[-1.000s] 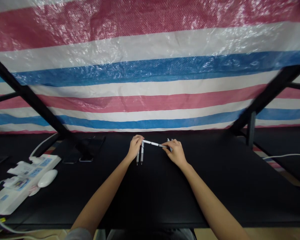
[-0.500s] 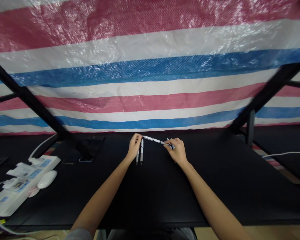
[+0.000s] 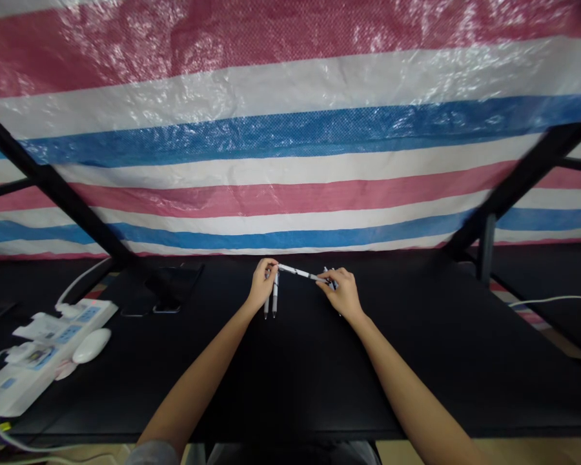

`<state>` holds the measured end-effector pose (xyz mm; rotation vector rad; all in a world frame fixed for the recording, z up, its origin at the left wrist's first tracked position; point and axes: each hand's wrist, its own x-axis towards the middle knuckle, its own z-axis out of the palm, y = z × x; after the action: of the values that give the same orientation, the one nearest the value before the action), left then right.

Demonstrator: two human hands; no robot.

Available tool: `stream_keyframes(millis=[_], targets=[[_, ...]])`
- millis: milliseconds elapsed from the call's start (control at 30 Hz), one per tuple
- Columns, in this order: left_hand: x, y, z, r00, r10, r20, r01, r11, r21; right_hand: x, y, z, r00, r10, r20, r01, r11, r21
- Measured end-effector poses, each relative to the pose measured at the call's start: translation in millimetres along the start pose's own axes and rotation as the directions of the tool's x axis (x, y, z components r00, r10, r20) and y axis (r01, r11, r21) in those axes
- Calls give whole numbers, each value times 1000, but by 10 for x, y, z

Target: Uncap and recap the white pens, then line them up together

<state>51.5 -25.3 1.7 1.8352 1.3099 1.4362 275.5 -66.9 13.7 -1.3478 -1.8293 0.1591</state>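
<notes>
A slim white pen [image 3: 296, 271] with dark markings slants between my two hands, its left end a little farther from me. My left hand [image 3: 261, 284] pinches that left end with thumb and fingertips. At the other end, my right hand [image 3: 341, 290] has its fingers closed around the pen. Two similar pens [image 3: 275, 300] lie side by side on the black table, pointing toward me, their far ends partly covered by my left hand. Behind my right hand, more white pen parts [image 3: 326, 270] peek out; how many is hidden.
On the left lie a white power strip [image 3: 53, 358] with plugs and cables, a white mouse-shaped object [image 3: 91, 346] and dark flat devices [image 3: 174, 284]. Black slanted bars [image 3: 84, 216] [image 3: 518, 181] rise at both sides. A striped plastic sheet [image 3: 290, 194] hangs behind the black table [image 3: 300, 381].
My left fingertips and the pen's left end have shifted very slightly to the right. Both hands keep their grip, and the two pens stay on the table.
</notes>
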Motion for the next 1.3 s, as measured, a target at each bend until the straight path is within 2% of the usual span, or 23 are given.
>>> stream_keyframes(millis=[533, 800, 1300], targets=[[11, -10, -26, 1000, -19, 14, 19, 1000, -16, -3, 10, 1, 1000, -23, 2, 23, 1000, 5], [24, -30, -49, 995, -90, -43, 87, 994, -60, -2, -2, -6, 999, -31, -12, 31, 999, 11], [26, -78, -42, 991, -115, -69, 106, 988, -115, 25, 70, -52, 1000, 8, 8, -8, 1000, 18]])
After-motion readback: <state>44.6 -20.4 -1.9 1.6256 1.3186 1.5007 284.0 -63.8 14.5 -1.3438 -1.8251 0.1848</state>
